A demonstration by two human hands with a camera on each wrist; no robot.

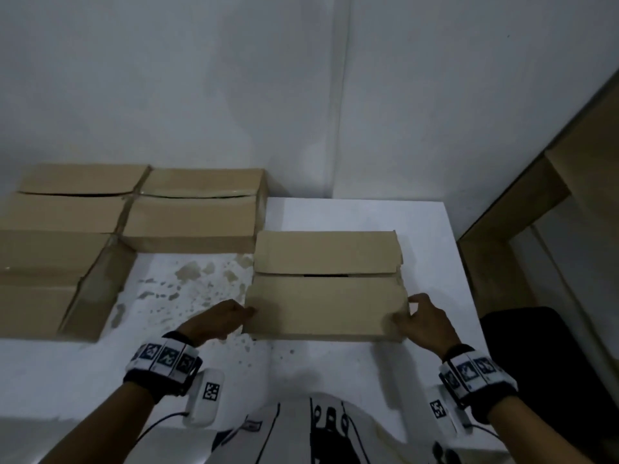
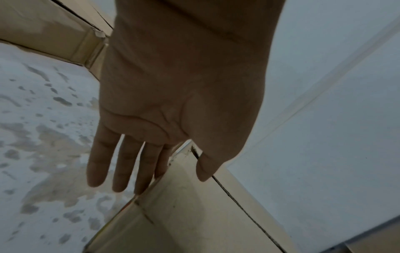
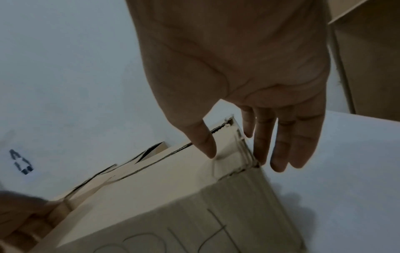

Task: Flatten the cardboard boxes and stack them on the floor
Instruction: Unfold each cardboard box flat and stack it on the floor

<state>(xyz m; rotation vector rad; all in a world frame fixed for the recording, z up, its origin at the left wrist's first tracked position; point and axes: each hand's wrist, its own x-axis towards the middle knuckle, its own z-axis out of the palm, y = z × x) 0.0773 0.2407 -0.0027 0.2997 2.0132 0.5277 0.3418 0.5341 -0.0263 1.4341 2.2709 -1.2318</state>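
A closed brown cardboard box (image 1: 326,296) (image 2: 190,214) (image 3: 173,196) stands on the white table (image 1: 335,363), right of centre, its two top flaps meeting in a slit. My left hand (image 1: 227,316) (image 2: 151,137) is at its near left corner, with straight fingers along the side wall and the thumb on the top. My right hand (image 1: 422,323) (image 3: 259,85) mirrors it at the near right corner, fingers straight down the right side and thumb tip on the top flap. Dark handwriting marks the box's front face in the right wrist view.
Three more closed cardboard boxes sit on the table's left: one at the back middle (image 1: 191,209), one at the back left (image 1: 73,195), one at the near left (image 1: 50,279). Brown worn patches (image 1: 187,279) mark the tabletop. A black chair (image 1: 536,346) and wooden furniture (image 1: 569,162) stand at the right.
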